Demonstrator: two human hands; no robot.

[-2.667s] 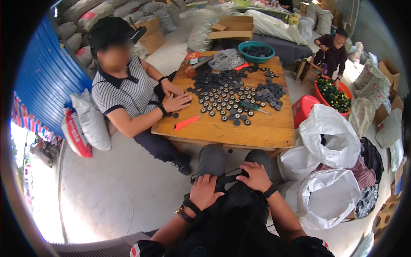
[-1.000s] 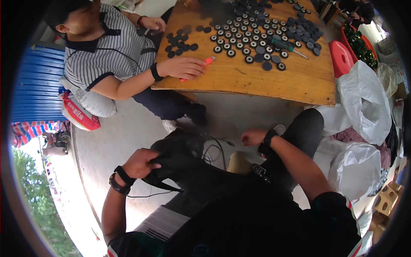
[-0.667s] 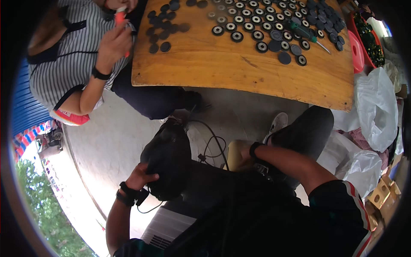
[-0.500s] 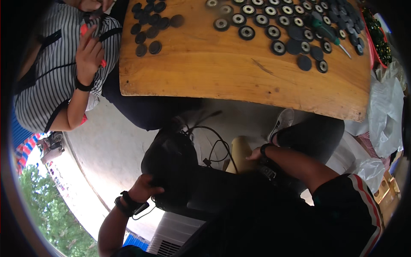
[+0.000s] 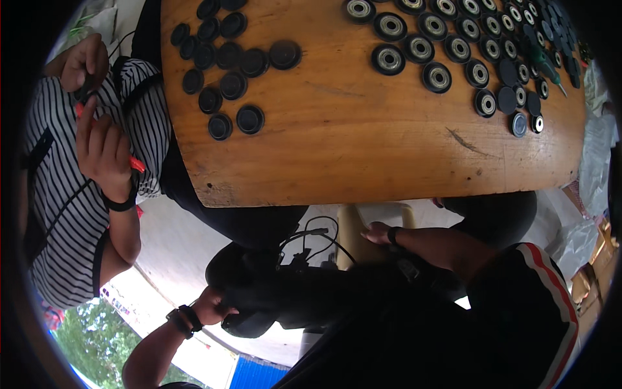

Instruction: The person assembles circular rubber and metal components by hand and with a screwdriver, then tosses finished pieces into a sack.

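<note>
The person's left hand (image 5: 210, 305), with a dark watch at the wrist, is curled against the near-left side of a black rounded seat (image 5: 249, 295) that sits low under the near edge of the worktop (image 5: 350, 142); the fingers wrap its edge, grasping it. A thin black cable (image 5: 311, 236) loops just above the seat, towards the right. The right hand (image 5: 376, 232), wearing a black wristband, lies to the right of the cable, its fingers laid flat on a pale stool top (image 5: 379, 217) that shows just below the worktop's near edge; the palm side is hidden, so whether it grips the stool cannot be told. The person's dark sleeve with red and white stripes (image 5: 547, 279) fills the near right.

On the wooden worktop, a cluster of plain black round caps (image 5: 230, 65) lies at the far left, well apart from rows of black wheels with shiny metal centres (image 5: 447, 45) spread along the far right. A green-handled tool (image 5: 544, 65) lies among the wheels at the far right edge.

At the far left sits another person in a black-and-white striped shirt (image 5: 58, 194). One of that person's hands (image 5: 103, 152) holds a red-orange object close to the shirt, and the other hand (image 5: 84, 61) is raised farther away. White bags (image 5: 599, 149) stand at the right edge.
</note>
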